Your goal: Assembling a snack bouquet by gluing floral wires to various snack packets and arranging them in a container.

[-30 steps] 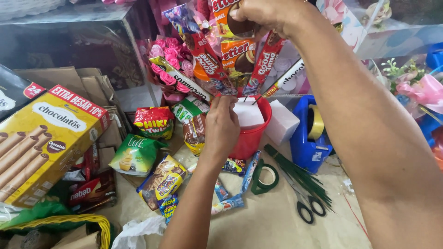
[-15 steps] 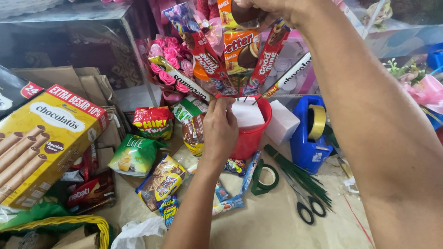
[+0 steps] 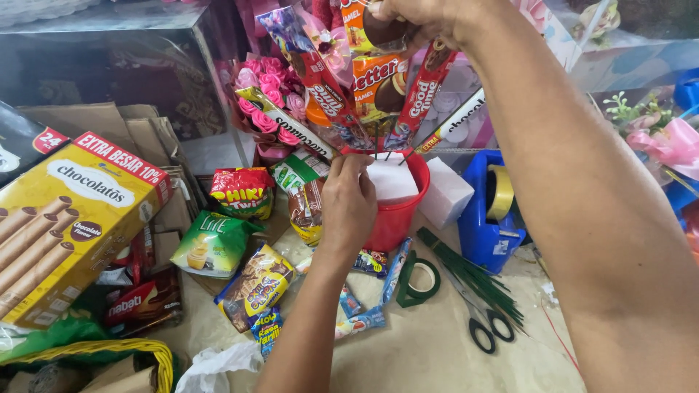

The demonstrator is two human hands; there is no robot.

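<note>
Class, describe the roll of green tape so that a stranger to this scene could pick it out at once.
Start at the red plastic bucket beside the left hand. Just below and to its right, the roll of green tape lies flat on the beige table. Unlike the yellowish roll standing in the blue tape dispenser, it lies loose and is dark green.

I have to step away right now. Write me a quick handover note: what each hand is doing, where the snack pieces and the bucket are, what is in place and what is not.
Left hand: at the rim of the red bucket, fingers at the base of the skewered snack packets.
Right hand: raised, gripping the tops of those packets.
Bucket: holds a white foam block; several packets on sticks already stand in it, fanned out.
Not placed: loose snack packs lying on the table left of the bucket.
Nearby: green floral tape, green wires, scissors, blue tape dispenser, yellow wafer box.
</note>
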